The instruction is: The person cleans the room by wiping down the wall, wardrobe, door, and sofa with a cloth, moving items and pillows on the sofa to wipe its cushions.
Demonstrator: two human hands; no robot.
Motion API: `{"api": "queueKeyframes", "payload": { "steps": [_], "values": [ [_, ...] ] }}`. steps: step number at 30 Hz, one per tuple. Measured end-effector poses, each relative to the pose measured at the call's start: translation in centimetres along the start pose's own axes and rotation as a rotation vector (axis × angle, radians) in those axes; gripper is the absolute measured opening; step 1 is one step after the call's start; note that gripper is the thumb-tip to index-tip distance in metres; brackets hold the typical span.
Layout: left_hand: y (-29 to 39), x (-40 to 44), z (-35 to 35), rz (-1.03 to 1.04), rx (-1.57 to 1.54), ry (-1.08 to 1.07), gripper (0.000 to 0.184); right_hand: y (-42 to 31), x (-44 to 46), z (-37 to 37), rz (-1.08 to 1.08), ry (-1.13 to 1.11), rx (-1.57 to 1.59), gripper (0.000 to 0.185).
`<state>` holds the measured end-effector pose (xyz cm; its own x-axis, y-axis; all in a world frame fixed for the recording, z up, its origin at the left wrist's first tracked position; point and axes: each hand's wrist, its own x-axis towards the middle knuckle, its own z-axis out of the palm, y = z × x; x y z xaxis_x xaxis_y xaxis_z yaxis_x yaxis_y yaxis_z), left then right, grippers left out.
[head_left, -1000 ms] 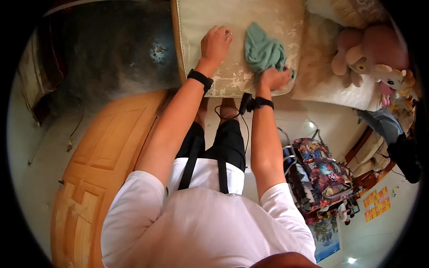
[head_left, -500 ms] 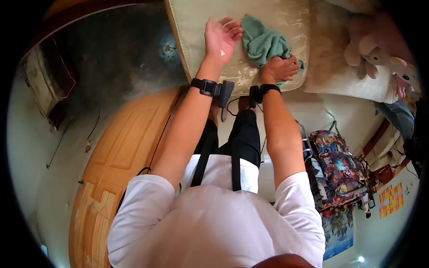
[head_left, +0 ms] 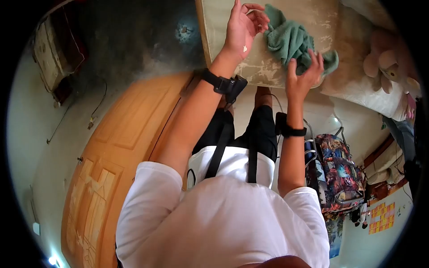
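A crumpled green cloth (head_left: pixel 289 41) lies on a worn cream padded surface (head_left: pixel 310 13) whose covering is peeling. Close to the cloth's lower edge is my right hand (head_left: pixel 306 75), thumb and fingers spread apart; whether the fingertips touch the fabric I cannot tell. To the left of the cloth, my left hand (head_left: pixel 243 30) is raised palm-up with fingers loosely curved and apart, gripping nothing. A small pale flake (head_left: pixel 244 48) clings to the base of that palm. Each wrist wears a black strap with a small device.
A wooden door (head_left: pixel 129 120) stands on the left. Pink plush toys (head_left: pixel 388 60) sit on a pale bedding edge at the right. Below them a colourful patterned bag (head_left: pixel 342 169) rests against a metal-framed chair (head_left: pixel 311 147).
My right hand has opened from its closed grip on the cloth and drawn away from it. The cloth's lower right end is now more spread out. My left hand stays palm-up.
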<state>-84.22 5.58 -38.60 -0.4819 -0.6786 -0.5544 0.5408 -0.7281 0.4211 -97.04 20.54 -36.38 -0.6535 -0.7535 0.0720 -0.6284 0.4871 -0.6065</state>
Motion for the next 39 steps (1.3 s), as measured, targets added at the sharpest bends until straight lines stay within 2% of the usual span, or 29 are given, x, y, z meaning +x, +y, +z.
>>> {"api": "queueKeyframes", "payload": {
  "steps": [2,3,4,6,10,12,23,26,33,35,36,38,39],
  "values": [
    [0.0,-0.8,0.0,0.035,0.029,0.008,0.051,-4.6,0.0,-1.5,-0.27,-0.395,0.292,0.044],
    [0.0,-0.9,-0.3,0.035,0.029,0.008,0.051,-7.1,0.3,-1.4,-0.172,-0.464,0.448,0.039],
    [0.0,-0.9,-0.5,0.027,0.06,-0.009,0.052,-8.5,0.8,-1.2,-0.088,-0.529,0.594,0.034],
    [0.1,-1.2,-0.9,0.012,0.1,-0.017,0.052,-8.5,1.2,-0.3,-0.119,-0.552,0.611,0.032],
    [1.0,-2.8,-0.5,-0.036,-0.066,-0.1,0.052,-7.8,1.8,0.9,-0.176,-0.671,0.61,0.026],
    [0.9,-3.0,-0.6,-0.047,-0.126,-0.138,0.052,-7.7,2.2,0.9,-0.194,-0.659,0.609,0.024],
    [-1.8,-1.5,-1.6,-0.046,0.066,-0.066,0.051,-6.4,1.6,-0.3,-0.167,-0.729,0.617,0.014],
    [-2.2,-0.8,-1.3,0.005,0.187,-0.078,0.05,-5.4,1.1,-1.2,-0.086,-0.686,0.61,0.015],
    [-4.9,-0.6,0.6,-0.088,0.12,-0.129,0.044,-1.8,0.5,-5.7,-0.002,-0.579,0.537,0.014],
    [-6.3,0.0,0.4,0.177,0.858,-0.153,0.034,1.4,-0.3,-8.5,0.0,-0.559,0.347,0.011],
    [-7.4,-0.2,1.6,0.158,0.829,-0.177,0.034,5.5,-1.8,-11.3,0.145,-0.652,0.207,0.011],
    [-6.7,-0.7,3.5,0.673,1.547,-0.345,0.038,8.5,-2.7,-13.3,0.284,-0.752,0.169,0.013],
    [-7.5,-0.3,4.0,0.563,1.57,-0.458,0.049,10.7,-3.7,-15.0,0.296,-0.751,0.151,0.013]
  ]
}}
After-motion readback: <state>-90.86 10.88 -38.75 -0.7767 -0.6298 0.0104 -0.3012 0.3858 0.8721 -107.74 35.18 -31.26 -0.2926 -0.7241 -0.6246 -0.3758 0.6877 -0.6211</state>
